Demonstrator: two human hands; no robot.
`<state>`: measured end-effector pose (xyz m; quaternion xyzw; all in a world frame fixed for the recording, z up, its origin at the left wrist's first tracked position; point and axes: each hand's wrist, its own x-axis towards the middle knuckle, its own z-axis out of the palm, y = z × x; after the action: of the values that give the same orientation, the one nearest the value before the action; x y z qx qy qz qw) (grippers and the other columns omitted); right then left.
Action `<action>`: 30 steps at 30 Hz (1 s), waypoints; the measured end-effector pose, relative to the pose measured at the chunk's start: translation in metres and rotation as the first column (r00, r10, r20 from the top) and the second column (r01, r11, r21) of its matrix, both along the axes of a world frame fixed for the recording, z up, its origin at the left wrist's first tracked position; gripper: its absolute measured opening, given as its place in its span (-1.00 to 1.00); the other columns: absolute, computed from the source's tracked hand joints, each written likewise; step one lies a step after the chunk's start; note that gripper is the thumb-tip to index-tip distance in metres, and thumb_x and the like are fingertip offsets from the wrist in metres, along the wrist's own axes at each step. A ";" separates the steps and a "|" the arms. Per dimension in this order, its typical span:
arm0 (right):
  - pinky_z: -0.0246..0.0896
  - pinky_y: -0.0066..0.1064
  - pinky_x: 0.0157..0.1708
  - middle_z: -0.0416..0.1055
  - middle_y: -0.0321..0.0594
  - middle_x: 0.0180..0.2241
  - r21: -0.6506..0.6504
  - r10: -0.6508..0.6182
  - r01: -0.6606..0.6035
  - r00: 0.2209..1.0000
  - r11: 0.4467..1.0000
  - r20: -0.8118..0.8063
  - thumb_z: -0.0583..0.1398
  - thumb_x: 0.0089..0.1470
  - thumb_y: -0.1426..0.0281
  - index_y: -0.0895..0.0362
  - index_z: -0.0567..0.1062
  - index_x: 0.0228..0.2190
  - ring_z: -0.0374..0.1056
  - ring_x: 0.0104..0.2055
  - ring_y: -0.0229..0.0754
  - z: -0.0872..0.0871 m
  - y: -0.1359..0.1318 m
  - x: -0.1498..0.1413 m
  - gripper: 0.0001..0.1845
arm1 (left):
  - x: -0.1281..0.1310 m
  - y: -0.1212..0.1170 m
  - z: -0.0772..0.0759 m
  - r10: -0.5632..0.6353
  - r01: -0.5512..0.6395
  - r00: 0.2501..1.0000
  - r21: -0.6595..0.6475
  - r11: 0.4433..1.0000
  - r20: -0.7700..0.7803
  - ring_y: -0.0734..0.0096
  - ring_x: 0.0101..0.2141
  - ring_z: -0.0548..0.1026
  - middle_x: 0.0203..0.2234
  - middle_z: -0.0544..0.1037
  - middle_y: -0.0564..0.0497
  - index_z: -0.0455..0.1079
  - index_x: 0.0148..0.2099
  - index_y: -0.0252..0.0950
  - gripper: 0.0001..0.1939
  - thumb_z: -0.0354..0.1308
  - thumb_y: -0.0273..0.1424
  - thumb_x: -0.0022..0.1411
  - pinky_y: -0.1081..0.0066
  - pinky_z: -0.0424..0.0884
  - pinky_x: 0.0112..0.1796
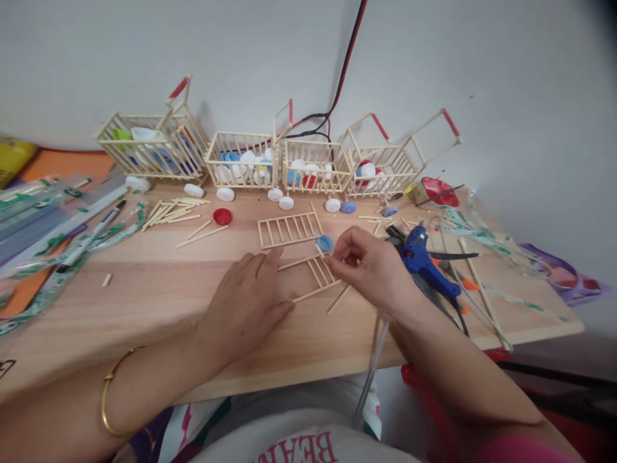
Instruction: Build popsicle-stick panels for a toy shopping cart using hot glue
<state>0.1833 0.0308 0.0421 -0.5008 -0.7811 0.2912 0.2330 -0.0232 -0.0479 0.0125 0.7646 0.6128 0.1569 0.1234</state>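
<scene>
My left hand (248, 302) lies low on the wooden table, its thumb and index finger at the left ends of the rails of a small wooden stick frame (313, 294). Several short rungs cross that frame at its right part. Over this right end, my right hand (369, 263) is closed in a pinch, fingertips at the rungs; whatever is between them is too small to make out. A blue bottle cap (324, 243) sits just beside the right fingertips. Behind it lies a ladder-like stick panel (289, 230) with several rungs.
Several miniature stick shopping carts (241, 161) filled with caps line the wall. A blue glue gun (427, 260) lies right of my right hand. Loose sticks (173, 211) and a red cap (222, 217) are at left, near plastic packaging (53, 218) and a marker (91, 236).
</scene>
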 end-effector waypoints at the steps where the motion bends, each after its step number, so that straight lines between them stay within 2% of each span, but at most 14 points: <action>1: 0.01 -0.51 -0.58 0.30 -0.39 -0.59 -0.003 0.016 -0.016 1.000 1.000 0.021 0.20 -0.05 0.38 0.10 0.31 -0.49 0.15 -0.58 -0.36 -0.001 -0.002 -0.002 -0.88 | 0.000 0.000 0.000 -0.002 0.002 1.000 0.003 1.000 0.001 0.00 -0.01 0.31 -0.07 0.40 -0.22 0.01 0.23 -0.34 -0.29 0.16 -0.24 0.11 0.04 0.28 -0.04; 7: 0.03 -0.52 -0.55 0.31 -0.40 -0.59 -0.017 0.106 -0.105 0.993 0.994 0.058 0.19 -0.04 0.42 0.11 0.33 -0.49 0.18 -0.57 -0.37 -0.004 -0.008 -0.008 -0.91 | 0.000 -0.002 0.001 -0.020 0.022 0.999 0.035 0.999 -0.049 0.01 -0.02 0.32 -0.08 0.40 -0.23 0.00 0.24 -0.38 -0.30 0.12 -0.22 0.14 0.05 0.28 -0.03; 12: 0.05 -0.51 -0.53 0.31 -0.37 -0.54 0.030 -0.028 0.030 0.998 0.999 -0.051 0.19 -0.03 0.39 0.11 0.31 -0.46 0.16 -0.55 -0.37 0.000 0.007 0.006 -0.89 | 0.000 -0.004 0.001 -0.010 0.016 0.997 0.085 0.996 -0.073 0.02 -0.04 0.33 -0.09 0.41 -0.23 0.03 0.23 -0.41 -0.31 0.13 -0.24 0.13 0.06 0.28 -0.02; 14: 0.05 -0.51 -0.53 0.30 -0.37 -0.54 0.019 -0.035 0.037 0.997 0.999 -0.075 0.19 -0.02 0.39 0.11 0.30 -0.46 0.16 -0.55 -0.36 0.001 0.009 0.010 -0.88 | 0.000 -0.005 -0.001 -0.010 0.017 0.997 0.085 0.996 -0.074 0.03 -0.04 0.34 -0.09 0.41 -0.23 0.05 0.22 -0.39 -0.32 0.14 -0.24 0.12 0.06 0.28 -0.02; 19: 0.00 -0.52 -0.54 0.30 -0.40 -0.57 -0.029 0.093 -0.092 0.996 0.995 0.017 0.17 0.00 0.41 0.10 0.32 -0.46 0.17 -0.55 -0.36 -0.003 -0.005 0.000 -0.92 | 0.001 -0.006 -0.003 -0.013 0.021 0.995 0.085 0.996 -0.094 0.03 -0.04 0.34 -0.07 0.41 -0.22 0.05 0.23 -0.37 -0.31 0.12 -0.20 0.13 0.04 0.28 -0.01; 23: -0.04 -0.52 -0.51 0.30 -0.42 -0.58 -0.011 0.198 -0.198 0.976 0.980 0.093 0.15 0.00 0.47 0.10 0.31 -0.46 0.17 -0.55 -0.37 -0.012 -0.017 -0.013 -0.93 | 0.002 -0.007 -0.002 -0.011 0.021 0.994 0.091 0.996 -0.109 0.02 -0.03 0.33 -0.06 0.41 -0.24 0.08 0.22 -0.41 -0.32 0.12 -0.18 0.13 0.05 0.26 0.01; 30: -0.09 -0.49 -0.48 0.31 -0.39 -0.57 0.021 0.260 -0.269 0.945 0.963 0.201 0.15 -0.01 0.51 0.11 0.29 -0.46 0.20 -0.51 -0.33 -0.020 -0.018 -0.019 -0.90 | 0.004 -0.007 -0.001 -0.026 0.038 0.991 0.092 0.995 -0.128 0.03 -0.04 0.34 -0.06 0.41 -0.24 0.11 0.20 -0.44 -0.33 0.11 -0.17 0.14 0.05 0.27 0.01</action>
<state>0.1642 0.0126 0.0220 -0.4120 -0.8671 0.2500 0.1258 -0.0197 -0.0550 0.0119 0.7877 0.5990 0.1349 0.0505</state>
